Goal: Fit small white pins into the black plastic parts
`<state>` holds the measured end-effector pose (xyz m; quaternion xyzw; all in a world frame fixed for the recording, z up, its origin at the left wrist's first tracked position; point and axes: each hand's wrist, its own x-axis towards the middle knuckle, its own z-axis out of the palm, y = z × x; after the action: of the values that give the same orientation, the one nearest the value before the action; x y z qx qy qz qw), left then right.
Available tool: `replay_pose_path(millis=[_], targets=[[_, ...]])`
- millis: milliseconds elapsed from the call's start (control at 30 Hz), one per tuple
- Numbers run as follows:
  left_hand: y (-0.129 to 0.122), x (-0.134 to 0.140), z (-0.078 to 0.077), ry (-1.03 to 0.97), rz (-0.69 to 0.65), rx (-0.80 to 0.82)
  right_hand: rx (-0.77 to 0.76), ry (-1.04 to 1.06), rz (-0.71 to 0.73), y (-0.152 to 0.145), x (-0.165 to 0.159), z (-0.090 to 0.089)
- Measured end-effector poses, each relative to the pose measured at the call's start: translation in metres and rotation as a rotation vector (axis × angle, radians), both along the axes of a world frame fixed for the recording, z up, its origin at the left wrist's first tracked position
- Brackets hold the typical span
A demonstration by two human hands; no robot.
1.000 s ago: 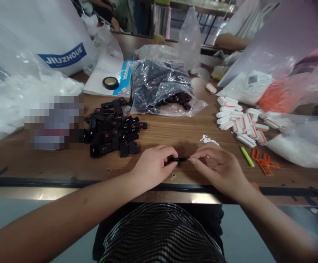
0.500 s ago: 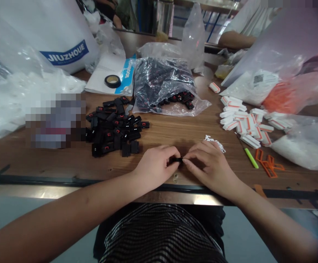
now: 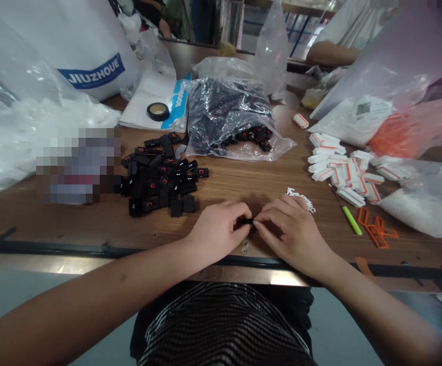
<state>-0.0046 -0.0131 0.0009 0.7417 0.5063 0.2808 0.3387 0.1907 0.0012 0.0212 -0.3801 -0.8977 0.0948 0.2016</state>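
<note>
Just above the table's front edge, my left hand [image 3: 218,227] pinches a small black plastic connector [image 3: 248,221] between thumb and fingers. My right hand [image 3: 291,226] is closed too, its thumb and index fingertips meeting at the connector's right end. Whatever small thing those fingertips may hold is hidden. Right behind my right hand lies a little heap of tiny white pieces [image 3: 301,200]. To the left of my left hand is a loose pile of black connectors [image 3: 163,175], some with red inserts.
An open clear bag [image 3: 226,114] of black connectors lies behind. White-and-orange parts [image 3: 335,165], a lime-green-handled tool [image 3: 352,220] and orange frames [image 3: 375,229] lie right. Black tape [image 3: 157,112] rests on a booklet [image 3: 137,109]. Large bags flank both sides; another person's arm [image 3: 331,53] is across the table.
The view has shifted very slightly. Both hands stay in the same place at the black connector, with no clear change in grip.
</note>
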Motion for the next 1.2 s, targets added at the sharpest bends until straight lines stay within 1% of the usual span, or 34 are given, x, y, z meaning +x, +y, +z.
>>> replay_pose_path(millis=[167,333,500,600,633,700,767,800,867,900,967,1000,1100,1200], targets=[[0.0,0.0,0.0,0.005,0.003,-0.006,0.059,-0.061,-0.003,-0.003,0.003,0.002],[0.0,0.001,0.0,-0.016,0.009,0.005,0.073,-0.018,-0.004,-0.005,0.009,0.0],[0.0,0.0,-0.001,-0.004,0.008,0.006,0.123,-0.04,0.005,-0.012,0.002,-0.002],[0.0,0.0,-0.001,-0.01,0.009,0.002,0.099,-0.025,0.01,-0.012,0.002,0.0],[0.0,0.0,-0.001,-0.012,0.007,0.002,0.077,0.0,0.002,-0.009,0.006,0.001],[0.0,0.0,-0.001,-0.003,0.005,0.006,0.038,0.071,-0.074,0.005,0.021,0.003],[0.0,0.0,-0.002,0.012,0.003,0.012,0.008,0.114,-0.245,0.028,0.043,0.005],[0.0,0.0,-0.002,0.016,0.004,0.015,-0.034,0.079,-0.324,0.041,0.054,0.006],[0.001,0.0,-0.003,0.013,0.002,0.015,-0.157,-0.074,-0.474,0.065,0.074,0.005],[0.001,-0.001,-0.004,0.009,0.0,0.017,-0.222,-0.103,-0.515,0.075,0.081,0.003],[0.001,-0.001,-0.005,0.007,-0.001,0.02,-0.311,-0.122,-0.506,0.089,0.088,-0.001],[0.001,-0.001,-0.005,0.007,-0.001,0.021,-0.325,-0.125,-0.477,0.093,0.089,-0.003],[0.001,-0.001,-0.006,0.01,0.003,0.016,-0.265,-0.178,-0.376,0.097,0.088,-0.005],[0.001,-0.001,-0.006,-0.002,0.01,0.014,-0.193,-0.231,-0.298,0.099,0.088,-0.001]])
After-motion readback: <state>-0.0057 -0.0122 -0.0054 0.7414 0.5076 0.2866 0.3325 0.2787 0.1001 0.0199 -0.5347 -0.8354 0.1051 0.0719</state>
